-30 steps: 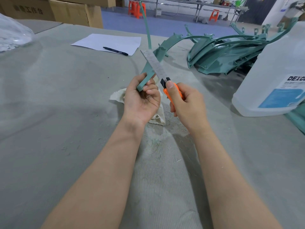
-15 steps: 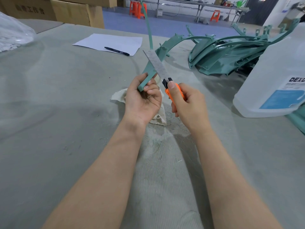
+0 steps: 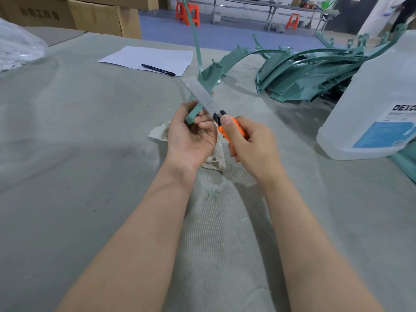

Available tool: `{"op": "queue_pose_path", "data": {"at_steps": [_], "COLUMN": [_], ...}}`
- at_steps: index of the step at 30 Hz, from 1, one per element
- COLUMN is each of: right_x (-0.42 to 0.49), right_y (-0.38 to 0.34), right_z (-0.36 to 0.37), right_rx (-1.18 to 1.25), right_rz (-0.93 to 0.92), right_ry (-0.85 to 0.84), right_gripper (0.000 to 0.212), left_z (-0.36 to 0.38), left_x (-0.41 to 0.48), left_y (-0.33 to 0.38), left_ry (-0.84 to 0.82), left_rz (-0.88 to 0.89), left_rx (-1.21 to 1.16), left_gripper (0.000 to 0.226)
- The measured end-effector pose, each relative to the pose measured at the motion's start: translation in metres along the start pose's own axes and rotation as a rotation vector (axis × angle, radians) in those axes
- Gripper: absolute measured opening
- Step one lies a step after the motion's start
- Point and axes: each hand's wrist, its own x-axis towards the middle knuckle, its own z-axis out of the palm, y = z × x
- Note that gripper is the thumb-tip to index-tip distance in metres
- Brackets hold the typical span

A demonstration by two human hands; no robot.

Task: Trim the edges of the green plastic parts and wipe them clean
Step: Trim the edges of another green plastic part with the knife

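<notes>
The left hand (image 3: 191, 136) grasps the lower end of a curved green plastic part (image 3: 208, 78), whose thin strip rises toward 12 o'clock. The right hand (image 3: 252, 143) clenches an orange utility knife (image 3: 231, 130), its extended blade (image 3: 198, 91) crossing the part just above the left fingers. More green parts (image 3: 315, 73) lie piled at 2 o'clock.

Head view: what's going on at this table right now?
A person is trimming a long curved green plastic part. The left hand grips its lower end. The right hand holds an orange utility knife, and its extended blade lies across the part's edge just above the left fingers. A cloth lies on the table under the hands, with fine shavings nearby, so wiping is not yet under way. A pile of green parts lies at the far right, beside a large white jug.
</notes>
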Motion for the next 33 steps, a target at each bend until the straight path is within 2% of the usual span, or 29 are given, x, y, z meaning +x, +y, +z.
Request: {"op": "queue_pose_path", "data": {"at_steps": [3,7,8,11,13,19,24,29,33], "right_x": [0.0025,0.0015,0.0012,0.0000,-0.0007,-0.0004,-0.0018,-0.0022,-0.0001], "right_y": [0.0014,0.0002,0.0000,-0.0005,-0.0011,-0.0012,0.0016,0.0003,-0.0002], "right_z": [-0.0026,-0.0013,-0.0009,0.0005,0.0008,0.0006,0.0023,0.0006,-0.0006], "right_rx": [0.012,-0.020,-0.022,-0.020,-0.023,-0.037,-0.067,-0.035,0.004], "right_rz": [0.020,0.006,0.004,0.000,-0.004,-0.019,-0.031,-0.027,-0.001], "right_ry": [0.059,0.052,0.049,0.027,-0.003,-0.037,-0.107,-0.133,-0.042], "right_gripper": [0.057,0.052,0.052,0.052,0.050,0.044,0.045,0.045,0.050], "left_z": [-0.0002,-0.0033,-0.0028,-0.0003,-0.0011,-0.0015,-0.0034,-0.0021,-0.0004], "left_x": [-0.0019,0.0013,0.0010,-0.0007,-0.0006,0.0004,0.0002,-0.0002,-0.0004], "left_y": [0.0005,0.0016,0.0015,0.0015,0.0021,0.0026,0.0014,0.0017,0.0040], "left_ry": [-0.023,0.002,0.006,0.006,0.011,0.023,0.059,0.061,0.032], "left_rz": [-0.012,-0.012,-0.014,-0.007,-0.006,0.006,0.043,0.042,0.011], "left_rx": [-0.008,-0.023,-0.026,-0.024,-0.026,-0.005,0.107,0.124,0.013], "left_gripper": [0.007,0.036,0.034,0.009,0.021,0.024,0.034,0.031,0.016]}}
